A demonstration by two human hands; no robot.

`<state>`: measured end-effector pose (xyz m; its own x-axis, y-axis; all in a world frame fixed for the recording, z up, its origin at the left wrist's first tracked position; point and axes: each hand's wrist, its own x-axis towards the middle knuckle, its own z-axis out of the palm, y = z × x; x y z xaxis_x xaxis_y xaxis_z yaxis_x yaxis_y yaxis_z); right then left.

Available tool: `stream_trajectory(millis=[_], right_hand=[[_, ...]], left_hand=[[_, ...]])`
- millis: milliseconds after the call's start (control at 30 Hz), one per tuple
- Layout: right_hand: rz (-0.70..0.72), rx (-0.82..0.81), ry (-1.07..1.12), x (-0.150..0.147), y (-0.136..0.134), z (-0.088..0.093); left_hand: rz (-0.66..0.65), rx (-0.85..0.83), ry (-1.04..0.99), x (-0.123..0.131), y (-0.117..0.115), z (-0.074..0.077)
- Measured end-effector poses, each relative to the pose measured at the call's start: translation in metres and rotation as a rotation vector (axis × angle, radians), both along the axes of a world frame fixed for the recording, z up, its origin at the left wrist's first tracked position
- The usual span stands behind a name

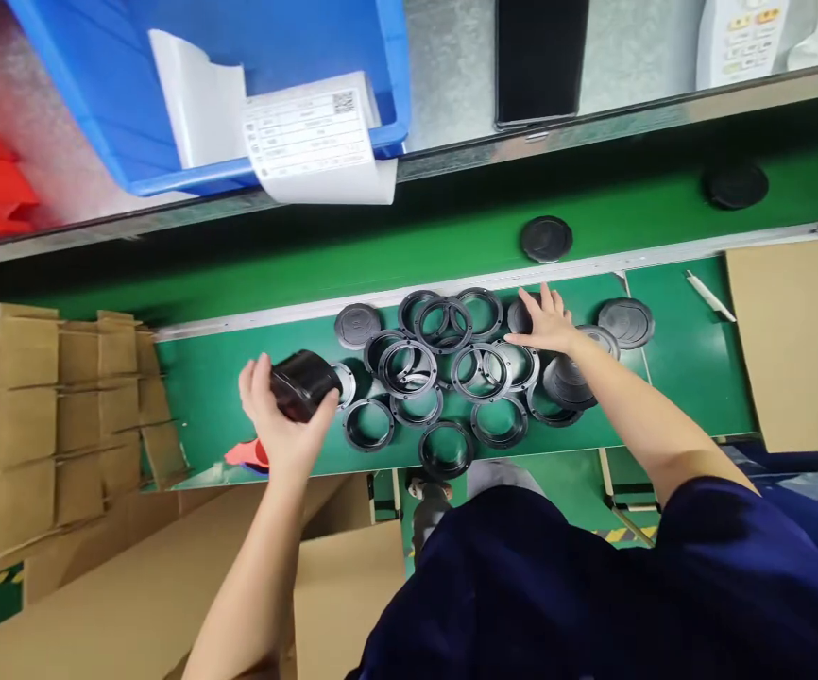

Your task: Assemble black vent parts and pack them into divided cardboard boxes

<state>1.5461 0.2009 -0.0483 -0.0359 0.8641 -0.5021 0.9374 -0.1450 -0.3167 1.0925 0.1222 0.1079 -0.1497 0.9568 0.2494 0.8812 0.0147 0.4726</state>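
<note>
My left hand (285, 425) is wrapped around a short black cylinder (304, 382), lifted over the left part of the green bench; its thumb and fingers press on opposite sides. My right hand (549, 321) has its fingers spread and reaches over a dark round cap (520, 315), partly hidden beneath it; whether it touches the cap I cannot tell. Between the hands several black rings (446, 449) lie loosely, some overlapping or stacked. More dark ribbed caps lie around them, one black cap (357, 326) at the left and another cap (625, 323) at the right.
A cardboard divider grid (23, 434) stands at the left, near a red-handled tool (247, 455). Above the bench, a shelf edge (451, 156) carries a blue bin (391, 57) and a black phone (540, 61). A cardboard sheet (798, 340) and a white pen-like stick (710, 296) lie right.
</note>
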Motion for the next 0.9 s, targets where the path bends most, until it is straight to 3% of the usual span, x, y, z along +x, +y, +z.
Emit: stream_trajectory(millis=[67,167,333,600,800,900], right_hand=[[-0.031,-0.015,-0.019,-0.003,0.008,-0.005],[-0.109,0.058,0.007,0.008,0.012,-0.013],[-0.261,0.206,0.077,0.044,0.016,-0.024],[-0.375,0.274,0.279,0.076,0.014,-0.028],[-0.241,0.195,0.034,0.069,0.025,-0.026],[-0.165,0.272,-0.079,0.073,0.005,-0.016]], left_hand=[[-0.003,-0.020,0.003,0.007,-0.042,0.004],[0.075,-0.058,-0.051,0.007,-0.094,-0.003],[0.200,-0.090,-0.161,0.003,-0.152,-0.024],[0.230,-0.099,-0.187,0.013,-0.194,-0.028],[0.245,-0.155,-0.220,0.019,-0.212,-0.031],[0.242,-0.171,-0.198,0.024,-0.216,-0.031]])
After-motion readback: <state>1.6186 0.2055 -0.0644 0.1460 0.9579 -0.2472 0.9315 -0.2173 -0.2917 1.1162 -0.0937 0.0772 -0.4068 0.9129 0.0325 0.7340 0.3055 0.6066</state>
